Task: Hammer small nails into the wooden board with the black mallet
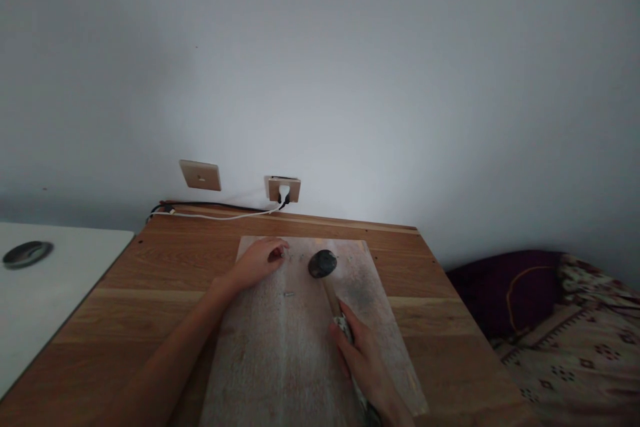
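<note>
A pale worn board (pixel 280 347) lies on a wooden table (pixel 150 293). My right hand (pixel 365 363) is wrapped round the wooden handle of a hammer (pixel 326 273), whose dark head rests over the far part of the board. My left hand (pixel 257 260) reaches to the board's far left, fingers pinched on a small nail (pixel 283 254) standing on the board. Another small nail (pixel 289 293) lies loose on the board between my hands.
A white wall stands behind the table with a blank plate (pixel 201 175) and a socket (pixel 283 188) holding a plugged white cable (pixel 220 216). A white surface (pixel 45 287) with a dark round object (pixel 27 253) adjoins on the left. Patterned bedding and a dark cushion (pixel 505 287) lie right.
</note>
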`<state>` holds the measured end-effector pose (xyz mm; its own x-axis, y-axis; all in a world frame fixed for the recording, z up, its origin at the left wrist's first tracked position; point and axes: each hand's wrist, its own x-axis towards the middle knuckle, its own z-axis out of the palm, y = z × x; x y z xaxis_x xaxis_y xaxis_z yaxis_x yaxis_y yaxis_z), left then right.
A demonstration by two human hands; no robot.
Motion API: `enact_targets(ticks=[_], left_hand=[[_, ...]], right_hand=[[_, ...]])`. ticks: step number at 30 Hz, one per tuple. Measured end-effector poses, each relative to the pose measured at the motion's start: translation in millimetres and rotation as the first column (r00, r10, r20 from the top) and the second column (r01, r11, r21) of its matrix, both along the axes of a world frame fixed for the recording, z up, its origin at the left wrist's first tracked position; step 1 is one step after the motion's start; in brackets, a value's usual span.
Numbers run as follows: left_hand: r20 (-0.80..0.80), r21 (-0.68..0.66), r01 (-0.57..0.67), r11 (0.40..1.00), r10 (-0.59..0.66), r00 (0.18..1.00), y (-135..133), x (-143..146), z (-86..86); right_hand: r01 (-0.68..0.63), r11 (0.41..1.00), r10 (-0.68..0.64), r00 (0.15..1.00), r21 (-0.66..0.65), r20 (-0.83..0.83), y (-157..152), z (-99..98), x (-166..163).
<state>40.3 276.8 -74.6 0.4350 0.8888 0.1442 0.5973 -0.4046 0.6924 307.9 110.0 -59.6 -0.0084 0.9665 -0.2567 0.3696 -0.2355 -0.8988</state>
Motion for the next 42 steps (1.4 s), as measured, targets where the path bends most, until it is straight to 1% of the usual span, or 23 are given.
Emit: enact_targets(ticks=[4,7,9,14,17,22,25,28,30,32,34,36,38,40,42], left_hand=[[0.089,-0.089,-0.046,0.995,0.054,0.995,0,0,-2.4],[0.110,-0.113,-0.049,0.992,0.061,0.992,0,0,-1.6],[0.102,-0.114,-0.054,0.992,0.066,0.993,-1,0,-2.0],[0.116,-0.018,-0.093,0.995,0.095,0.989,0,-1,-6.5],[0.122,-0.040,-0.085,0.996,0.089,0.989,0,-3,-8.0],[0.126,-0.068,-0.063,0.996,0.071,0.989,2,-4,-9.3],[0.125,-0.079,-0.038,0.996,0.048,0.991,2,-5,-5.4],[0.061,-0.072,-0.029,0.997,0.033,0.998,-1,-9,10.6],[-0.024,-0.071,0.015,0.997,-0.017,1.000,-6,-12,26.7],[-0.105,-0.116,0.124,0.985,-0.136,0.985,-14,-11,41.8],[-0.176,-0.181,0.244,0.953,-0.276,0.945,-23,-4,50.6],[-0.258,-0.211,0.307,0.928,-0.356,0.898,-30,7,51.3],[-0.320,-0.208,0.326,0.922,-0.379,0.868,-34,15,46.4],[-0.329,-0.202,0.336,0.920,-0.387,0.861,-33,16,40.6],[-0.296,-0.197,0.329,0.924,-0.376,0.878,-29,9,37.5]], right_hand=[[-0.093,0.996,0.093,0.996,0.008,-0.010,16,14.1,-22],[-0.157,0.987,0.158,0.987,0.027,-0.018,28,21.4,-38],[-0.166,0.985,0.167,0.986,0.041,-0.012,34,22.8,-45],[-0.182,0.981,0.181,0.983,0.070,0.019,39,21.8,-54],[-0.185,0.979,0.183,0.983,0.087,0.029,38,22.8,-55],[-0.211,0.975,0.212,0.977,0.062,0.002,39,23.5,-56],[-0.198,0.979,0.200,0.979,0.042,-0.041,39,21.9,-56],[-0.143,0.990,0.144,0.983,0.017,-0.112,35,18.4,-53],[-0.095,0.995,0.094,0.986,-0.003,-0.138,29,14.6,-48],[-0.045,0.999,0.042,0.988,-0.019,-0.150,24,10.2,-41],[-0.015,0.999,0.010,0.985,-0.030,-0.171,18,6.4,-34],[-0.009,0.999,0.001,0.982,-0.040,-0.190,13,4.1,-28],[-0.012,0.998,0.001,0.982,-0.055,-0.189,9,2.9,-24],[-0.003,0.997,-0.010,0.985,-0.073,-0.175,4,1.9,-20],[0.001,0.996,-0.015,0.987,-0.088,-0.162,-1,0.9,-18]])
